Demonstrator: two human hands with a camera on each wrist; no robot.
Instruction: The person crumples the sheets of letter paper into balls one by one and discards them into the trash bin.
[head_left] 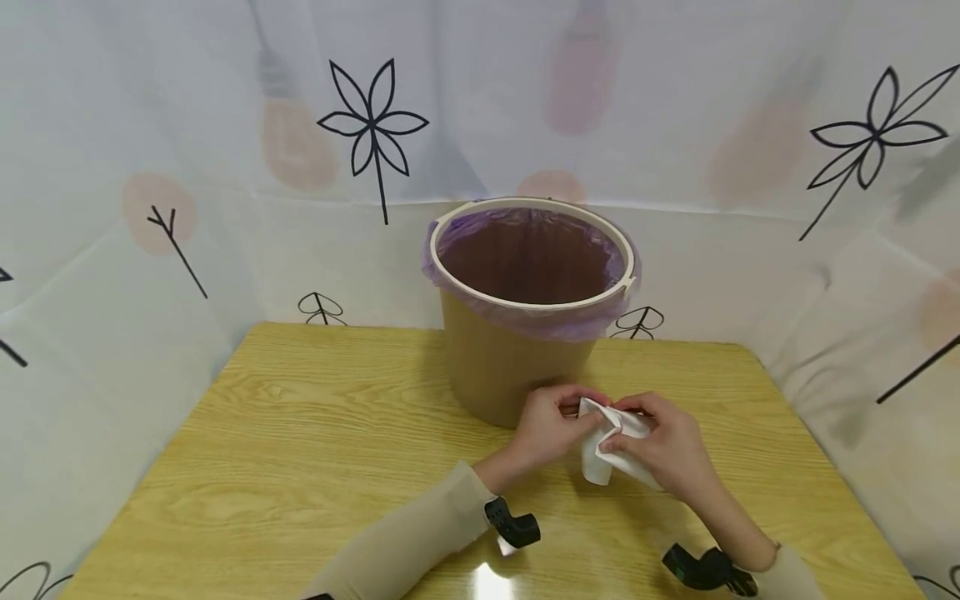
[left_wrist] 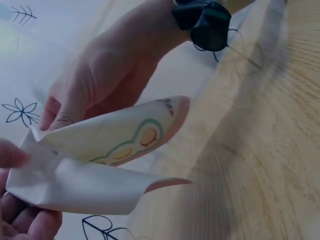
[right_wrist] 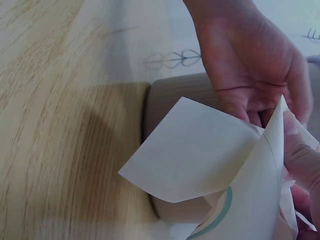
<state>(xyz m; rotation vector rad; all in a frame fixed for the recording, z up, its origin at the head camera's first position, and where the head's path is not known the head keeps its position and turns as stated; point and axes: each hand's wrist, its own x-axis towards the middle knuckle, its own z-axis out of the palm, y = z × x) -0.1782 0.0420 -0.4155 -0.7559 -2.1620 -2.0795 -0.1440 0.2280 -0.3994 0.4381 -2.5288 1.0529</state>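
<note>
Both hands hold one creased sheet of paper [head_left: 597,465] low in front of the bin, in the head view. My left hand [head_left: 547,425] pinches its left part between thumb and fingers. On the other side, my right hand [head_left: 671,446] grips the paper with thumb and curled fingers. The sheet is bunched near the fingertips, and its loose ends flare out. White shows on one face; the printed face [left_wrist: 125,142] in the left wrist view carries a teal outline, orange shapes and a reddish edge. A plain white flap [right_wrist: 195,150] sticks out in the right wrist view.
A tan bin [head_left: 517,367] stands at the back of the wooden table [head_left: 315,442], just beyond the hands. Its purple bag liner [head_left: 540,321] folds over the top under a cream ring [head_left: 525,307]. Patterned white cloth [head_left: 225,108] hangs behind and at both sides.
</note>
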